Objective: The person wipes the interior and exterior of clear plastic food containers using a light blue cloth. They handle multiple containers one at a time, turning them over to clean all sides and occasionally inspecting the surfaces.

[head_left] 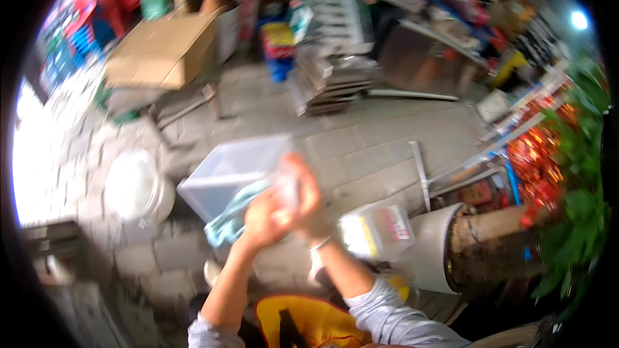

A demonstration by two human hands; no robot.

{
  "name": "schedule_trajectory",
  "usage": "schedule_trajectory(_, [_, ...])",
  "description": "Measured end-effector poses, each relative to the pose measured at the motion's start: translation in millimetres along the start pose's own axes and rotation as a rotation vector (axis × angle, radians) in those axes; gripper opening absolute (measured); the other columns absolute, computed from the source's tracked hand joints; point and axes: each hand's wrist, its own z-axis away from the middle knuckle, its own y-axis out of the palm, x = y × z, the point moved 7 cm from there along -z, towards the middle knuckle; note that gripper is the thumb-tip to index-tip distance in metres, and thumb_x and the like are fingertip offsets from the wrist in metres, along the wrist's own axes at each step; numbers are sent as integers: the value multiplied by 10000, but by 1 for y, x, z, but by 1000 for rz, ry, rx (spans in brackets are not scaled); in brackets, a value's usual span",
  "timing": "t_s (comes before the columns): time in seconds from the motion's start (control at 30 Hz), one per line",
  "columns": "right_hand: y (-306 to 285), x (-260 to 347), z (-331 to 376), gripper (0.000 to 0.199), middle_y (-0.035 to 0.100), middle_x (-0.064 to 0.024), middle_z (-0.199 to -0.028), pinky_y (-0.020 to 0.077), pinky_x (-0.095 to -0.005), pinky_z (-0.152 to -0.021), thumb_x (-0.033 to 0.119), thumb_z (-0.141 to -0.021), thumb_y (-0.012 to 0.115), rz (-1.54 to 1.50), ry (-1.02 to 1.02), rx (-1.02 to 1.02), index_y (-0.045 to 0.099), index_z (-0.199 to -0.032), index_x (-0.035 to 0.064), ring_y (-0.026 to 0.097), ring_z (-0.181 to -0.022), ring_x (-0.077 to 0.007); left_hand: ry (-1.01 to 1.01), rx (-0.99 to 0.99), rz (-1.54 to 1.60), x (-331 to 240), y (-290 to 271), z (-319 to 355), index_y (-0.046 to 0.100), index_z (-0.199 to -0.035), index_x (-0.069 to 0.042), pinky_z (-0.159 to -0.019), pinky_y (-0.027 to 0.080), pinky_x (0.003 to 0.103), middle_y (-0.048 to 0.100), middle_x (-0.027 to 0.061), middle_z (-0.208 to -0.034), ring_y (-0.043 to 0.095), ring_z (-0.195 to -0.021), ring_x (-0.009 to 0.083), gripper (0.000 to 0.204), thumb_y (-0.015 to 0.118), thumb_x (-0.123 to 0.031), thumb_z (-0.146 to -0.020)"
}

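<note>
My left hand [263,220] and my right hand [305,194] are close together in front of me, both smeared by motion. A light teal cloth [233,218] hangs out from the left hand's side, bunched and crumpled. Between the hands shows a small pale, partly see-through thing [288,194]; its kind is too blurred to tell. The right fingers are curled around it. Just beyond and to the left of the hands, a clear plastic box [225,162] sits on the paving, its near corner partly hidden by the cloth.
Left of the box stands a white bucket [132,183]. A cardboard box [158,51] rests at the far left, near stacked flat pieces [332,84]. At right are a clear lidded container [377,231], a large planter on its side [432,245], metal bars and green leaves [574,225].
</note>
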Motion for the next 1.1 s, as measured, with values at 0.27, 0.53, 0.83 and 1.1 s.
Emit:
schedule_trajectory(0.27, [-83,-16,-19,929,378,-181,-1390,240,-425,-1076,227,-600,642,-164,144,-314,262,-1425,30,379,-1270,-294,-599,946,46,-16,-29,7,654,-854,-27,-680,483,405,636,201,-793,611,-716,338,314,542,-319,-827])
schedule_trajectory(0.53, [-95,-15,-21,915,406,-182,-1375,254,-406,-1051,278,-615,611,-125,146,-297,266,-1432,54,401,-1251,-276,-752,58,557,3,-98,-25,538,-1145,20,-730,465,264,607,60,-929,552,-819,110,326,579,-209,-918])
schedule_trajectory(0.83, [-39,-25,-6,921,415,-154,-1354,288,-389,-1054,292,-611,614,-248,328,-192,265,-1427,46,412,-1226,-263,-22,184,-4,-48,-46,-45,575,-1065,-56,-829,452,411,572,118,-943,542,-973,306,351,583,-5,-718])
schedule_trajectory(1.1, [22,10,-2,926,421,-136,-1326,264,-376,-1085,188,-571,614,-380,320,89,275,-1420,41,392,-1251,-255,-78,71,-600,-23,-43,-36,629,-1009,-79,-800,431,356,596,33,-987,542,-962,199,282,593,-191,-753])
